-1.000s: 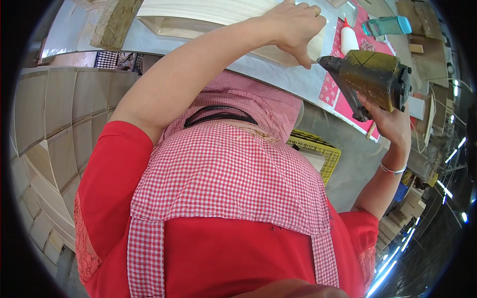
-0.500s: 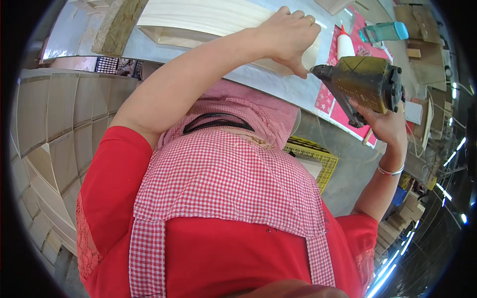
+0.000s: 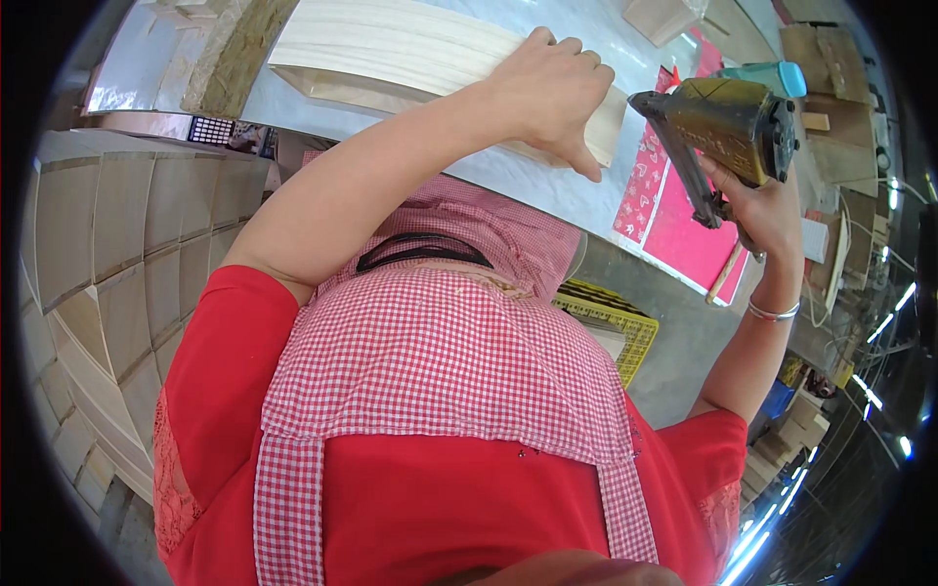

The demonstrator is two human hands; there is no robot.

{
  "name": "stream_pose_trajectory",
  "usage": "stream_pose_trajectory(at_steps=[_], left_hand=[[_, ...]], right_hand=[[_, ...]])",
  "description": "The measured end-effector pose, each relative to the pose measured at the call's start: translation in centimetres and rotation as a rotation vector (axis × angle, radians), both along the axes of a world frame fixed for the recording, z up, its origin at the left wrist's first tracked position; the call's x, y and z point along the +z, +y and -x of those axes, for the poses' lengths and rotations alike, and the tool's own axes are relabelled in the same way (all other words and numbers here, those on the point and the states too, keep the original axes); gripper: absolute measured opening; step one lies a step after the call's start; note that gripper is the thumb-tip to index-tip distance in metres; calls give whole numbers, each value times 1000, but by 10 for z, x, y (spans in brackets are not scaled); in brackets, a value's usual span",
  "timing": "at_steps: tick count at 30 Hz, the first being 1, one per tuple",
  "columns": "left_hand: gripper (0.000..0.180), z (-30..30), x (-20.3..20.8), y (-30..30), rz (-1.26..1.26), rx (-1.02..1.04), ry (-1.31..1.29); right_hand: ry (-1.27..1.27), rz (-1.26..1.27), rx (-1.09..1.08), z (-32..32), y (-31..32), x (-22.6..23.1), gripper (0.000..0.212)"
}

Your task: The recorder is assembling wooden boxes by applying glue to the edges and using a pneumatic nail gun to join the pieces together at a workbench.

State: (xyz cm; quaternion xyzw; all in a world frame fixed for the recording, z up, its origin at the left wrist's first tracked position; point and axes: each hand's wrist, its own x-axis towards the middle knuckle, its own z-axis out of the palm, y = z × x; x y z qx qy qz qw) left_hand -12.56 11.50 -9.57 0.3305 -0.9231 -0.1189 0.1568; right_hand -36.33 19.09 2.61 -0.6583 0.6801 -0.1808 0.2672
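The right hand (image 3: 767,210) holds a yellow-and-black metal nail gun (image 3: 723,122), palm closed round its handle with the thumb along the near side. The left hand (image 3: 552,98) lies palm down across the right end of a pale, striped-grain wooden box-like piece (image 3: 391,39), fingers bent at the far side, thumb stretched wide past the near edge; how firmly it bears on the wood I cannot tell, since palm and fingertips are hidden. The gun's dark nose points left, close to the right end of the piece.

The gun looks heavy and rigid, best carried by its handle with fingers clear of the nose. The wood seems light, stiff and dry, its thin walls likely easy to dent or split, so a broad hold across the outer edges suits it.

The piece sits on a smooth, grey-white marbled tabletop (image 3: 547,190), perhaps slippery under it. To the left stands a rough, brownish chipboard block (image 3: 234,59); to the right are a pink, heart-patterned sheet (image 3: 684,234) and, farther off, a turquoise bottle with a blue lid (image 3: 767,76). Stacked pale wooden boxes (image 3: 127,244) fill the left of the room, a yellow plastic crate (image 3: 635,337) sits below the table's near edge, and strip lights shine at far right
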Motion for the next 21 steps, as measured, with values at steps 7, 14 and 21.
stream_pose_trajectory(at_steps=[7,14,21], left_hand=[[77,-1,-2,0,12,3,28],[78,0,0,0,-5,8,29],[73,-3,-4,3,35,19,56]], right_hand=[[63,-50,94,5,-12,-1,41],[78,-11,143,6,-25,5,40],[111,-98,84,6,-30,9,40]])
